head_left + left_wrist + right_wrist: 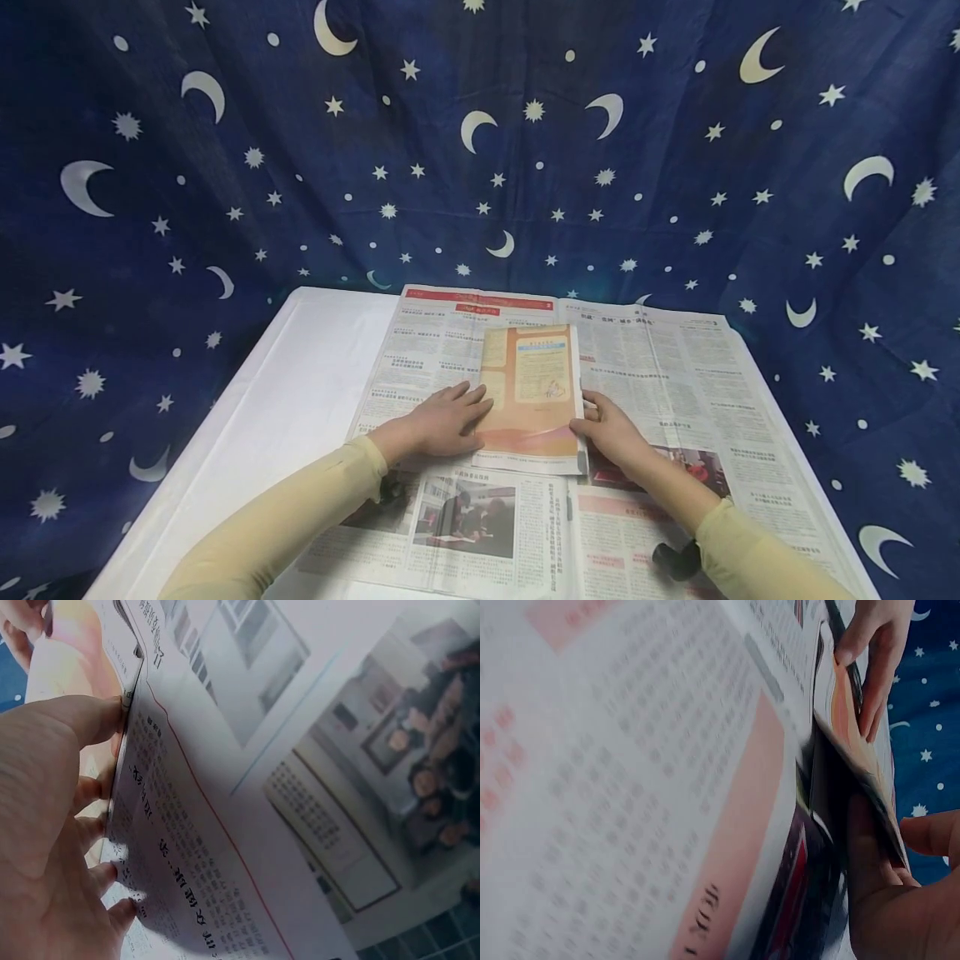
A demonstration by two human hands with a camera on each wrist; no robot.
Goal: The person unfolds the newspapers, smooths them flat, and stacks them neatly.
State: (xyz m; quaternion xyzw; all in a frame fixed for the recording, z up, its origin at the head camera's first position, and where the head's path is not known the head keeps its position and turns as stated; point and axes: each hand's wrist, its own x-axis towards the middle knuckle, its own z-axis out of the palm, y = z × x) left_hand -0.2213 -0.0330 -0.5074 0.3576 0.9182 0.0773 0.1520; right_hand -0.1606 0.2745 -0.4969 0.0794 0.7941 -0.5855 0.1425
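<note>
A folded newspaper (531, 417) with an orange printed face lies on the spread newspaper sheets (678, 371) in the middle of the head view. Flat along its left edge rests my left hand (447, 419), fingers spread and pointing across onto it. My right hand (613, 429) pinches the right edge, thumb on top and fingers underneath. In the right wrist view that edge is lifted off the sheets, with a dark gap below it and the right hand's fingers (862, 844) inside the gap. The left wrist view shows the left hand's thumb (101, 720) at the paper's near edge.
Newspaper sheets with photos and red headings cover the middle and right of a white table (307, 367). White tabletop shows at the left. Behind and on both sides hangs a dark blue cloth (435, 92) with moons and stars.
</note>
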